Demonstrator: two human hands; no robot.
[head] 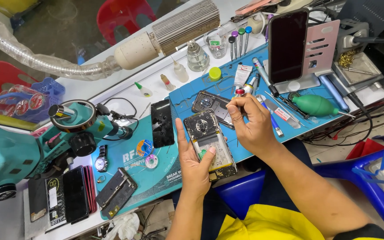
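At the far left we see a teal microscope (pixel 67 129) swung clear of the mat, so its eyepiece does not hang over the hands. Near it lie a stack of dark phones (pixel 74 193) and a wristwatch (pixel 101 163), set well apart from the work. A black back cover (pixel 162 123) rests flat on the blue work mat (pixel 130 155), just left of the hands.

Our left hand (pixel 195 166) cradles the opened phone (pixel 210 144) from below, its bare back upward and tilted toward the head camera, likely so the board faces us. The thumb is pressed on the phone's lower middle and the fingers rise straight and together along its left edge; the palm carries the near end.

Our right hand (pixel 252 126) hovers over the phone's far right edge. Its thumb and forefinger are pinched together on something very small, too small for us to name; the other fingers are curled in.

Beyond the hands a second dark phone (pixel 210 104) lies on the mat. Farther right, a phone with a dark screen (pixel 288 46) stands propped in a pale holder, and a green rubber air blower (pixel 315 105) lies on its side.
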